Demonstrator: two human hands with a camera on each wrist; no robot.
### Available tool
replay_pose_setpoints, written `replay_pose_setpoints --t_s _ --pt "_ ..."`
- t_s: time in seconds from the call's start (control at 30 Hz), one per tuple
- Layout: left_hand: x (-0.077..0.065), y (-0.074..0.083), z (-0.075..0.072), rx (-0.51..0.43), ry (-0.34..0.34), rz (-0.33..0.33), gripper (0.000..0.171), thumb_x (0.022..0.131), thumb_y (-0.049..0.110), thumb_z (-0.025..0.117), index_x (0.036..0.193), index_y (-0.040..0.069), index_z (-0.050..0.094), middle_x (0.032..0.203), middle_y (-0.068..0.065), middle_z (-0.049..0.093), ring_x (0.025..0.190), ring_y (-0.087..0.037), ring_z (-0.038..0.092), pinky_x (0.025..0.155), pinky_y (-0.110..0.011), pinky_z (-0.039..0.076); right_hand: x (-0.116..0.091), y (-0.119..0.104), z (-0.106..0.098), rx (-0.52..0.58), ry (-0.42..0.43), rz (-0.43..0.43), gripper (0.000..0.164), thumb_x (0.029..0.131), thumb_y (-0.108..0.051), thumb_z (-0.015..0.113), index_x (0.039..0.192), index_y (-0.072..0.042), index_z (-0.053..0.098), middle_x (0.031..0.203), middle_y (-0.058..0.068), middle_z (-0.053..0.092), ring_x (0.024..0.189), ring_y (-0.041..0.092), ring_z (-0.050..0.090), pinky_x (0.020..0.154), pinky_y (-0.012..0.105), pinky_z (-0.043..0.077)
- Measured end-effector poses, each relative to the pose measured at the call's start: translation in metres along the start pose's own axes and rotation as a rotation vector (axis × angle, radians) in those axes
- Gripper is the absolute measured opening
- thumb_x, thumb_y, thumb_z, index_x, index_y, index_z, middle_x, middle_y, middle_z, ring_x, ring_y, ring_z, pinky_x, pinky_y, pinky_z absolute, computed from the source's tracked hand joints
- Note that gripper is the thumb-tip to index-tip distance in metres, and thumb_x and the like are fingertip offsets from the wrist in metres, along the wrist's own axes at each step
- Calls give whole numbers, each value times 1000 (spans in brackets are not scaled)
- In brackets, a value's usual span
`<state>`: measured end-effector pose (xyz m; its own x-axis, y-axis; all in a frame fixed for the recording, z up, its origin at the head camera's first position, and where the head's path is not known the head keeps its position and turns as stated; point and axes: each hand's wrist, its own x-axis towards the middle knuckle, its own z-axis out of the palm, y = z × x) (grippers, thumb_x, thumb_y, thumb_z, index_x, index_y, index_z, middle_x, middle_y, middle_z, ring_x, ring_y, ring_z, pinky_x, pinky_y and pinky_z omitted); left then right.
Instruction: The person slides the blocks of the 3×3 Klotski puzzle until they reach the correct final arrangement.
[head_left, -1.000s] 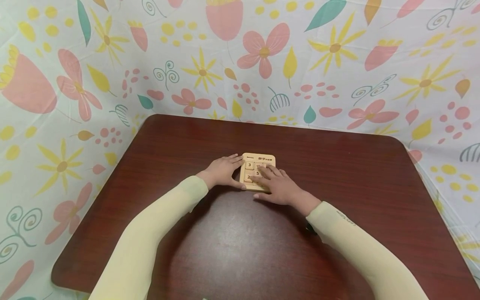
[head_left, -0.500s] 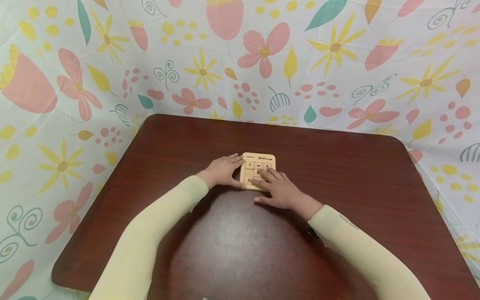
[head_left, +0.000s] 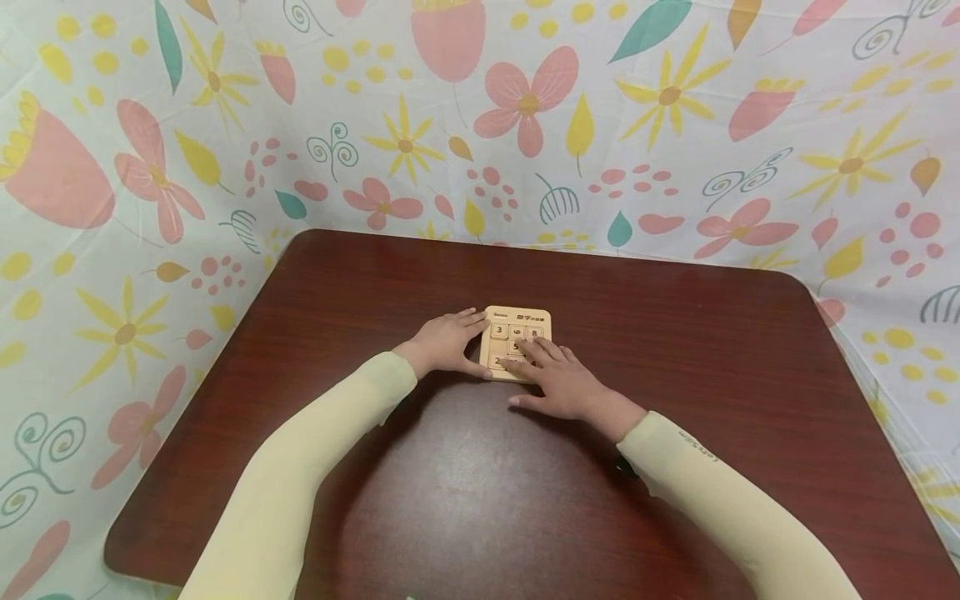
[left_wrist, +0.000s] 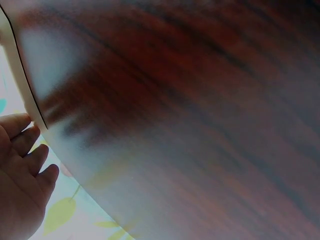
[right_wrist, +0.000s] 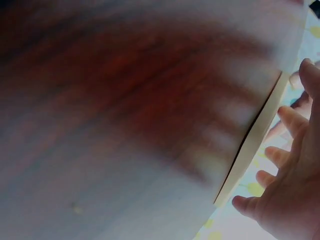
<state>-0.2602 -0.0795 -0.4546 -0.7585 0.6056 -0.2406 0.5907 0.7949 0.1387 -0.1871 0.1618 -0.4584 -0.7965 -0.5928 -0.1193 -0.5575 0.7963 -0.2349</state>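
Your left hand [head_left: 447, 342] spans the left edge of the number board [head_left: 517, 311], fingers extended to the far corner and thumb at the near corner. Your right hand [head_left: 562, 379] reaches over the board from the right with fingers spread; its thumb lies beyond the near edge. The hands are apart, and neither is clamped; whether the right fingertips press down, you cannot tell.

The board lies flat on the table [head_left: 712, 358], between your hands. Tile 3 [head_left: 498, 331] and tile 8 [head_left: 535, 332] stand in the far row. Tile 5 [head_left: 515, 347] is in the middle, and tile 2 [head_left: 496, 362] is near left. An open slot [head_left: 497, 345] separates tiles 3 and 2. Your right fingers hide the near-right tiles.

The tabletop extends past all board edges; its far edge, by the patterned cloth [head_left: 480, 133], is well apart.
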Motion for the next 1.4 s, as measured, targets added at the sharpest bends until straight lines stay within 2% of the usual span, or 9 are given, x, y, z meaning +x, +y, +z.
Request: replay_pose_setpoints --t_s 0.27,0.43,0.67,0.93,1.4 --pt "1 0 0 -15 -4 0 105 84 73 68 162 13 31 172 -5 26 161 -24 21 129 -43 29 9 10 -6 36 41 36 71 98 -54 61 159 -23 41 170 16 27 156 46 24 118 74 29" --pt "0 0 -1 -13 -4 0 105 84 72 67 162 13 31 172 -4 25 161 -24 21 129 -44 29 21 16 -8 31 57 46 68 100 -51 58 158 -20 42 169 18 28 156 47 23 118 74 29" --pt "-1 0 -3 -28 -3 -10 105 84 73 67 163 13 30 172 -3 24 162 -24 20 129 -44 29 34 17 -13 41 8 94 66 102 -53 54 159 -22 41 171 16 25 158 46 18 119 74 25" --pt "1 1 -3 -13 1 2 105 85 73 66 163 13 30 172 -4 24 162 -25 20 128 -44 30 34 17 -10 38 -15 120 62 103 -52 52 158 -23 43 170 16 25 158 45 19 120 73 25" --pt "-2 2 -2 -19 -13 -1 105 85 72 68 162 12 31 171 -5 26 161 -25 22 128 -45 31 34 17 -4 44 -18 114 63 103 -54 52 158 -24 43 171 16 24 158 45 18 120 73 24"
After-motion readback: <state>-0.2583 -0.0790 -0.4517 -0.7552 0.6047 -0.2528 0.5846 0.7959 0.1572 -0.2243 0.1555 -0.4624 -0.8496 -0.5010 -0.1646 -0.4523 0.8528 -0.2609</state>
